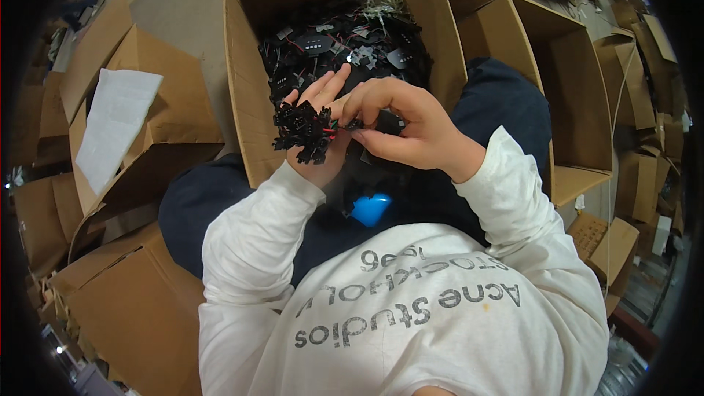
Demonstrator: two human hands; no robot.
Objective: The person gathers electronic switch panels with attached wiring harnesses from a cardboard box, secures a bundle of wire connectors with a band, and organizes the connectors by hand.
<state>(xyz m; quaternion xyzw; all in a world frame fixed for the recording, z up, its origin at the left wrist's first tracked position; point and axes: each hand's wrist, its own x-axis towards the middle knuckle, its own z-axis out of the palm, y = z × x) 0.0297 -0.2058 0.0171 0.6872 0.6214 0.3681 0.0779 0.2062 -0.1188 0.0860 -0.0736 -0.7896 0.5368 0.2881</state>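
My left hand (321, 126) is raised over my lap with a bunch of small black plastic connectors (302, 130) on thin red and green wires gripped in it, fingers partly spread. My right hand (400, 126) reaches across and pinches one small black connector (355, 124) at the edge of that bunch, fingertips touching the left hand. Right behind both hands stands an open cardboard box (242, 81) filled with a heap of the same black connectors and wires (345, 40).
A small blue object (370, 207) lies in my lap between my dark trouser legs. Open and flattened cardboard boxes crowd the floor on the left (147, 117) and right (565, 66). A white sheet (114, 125) lies on the left box.
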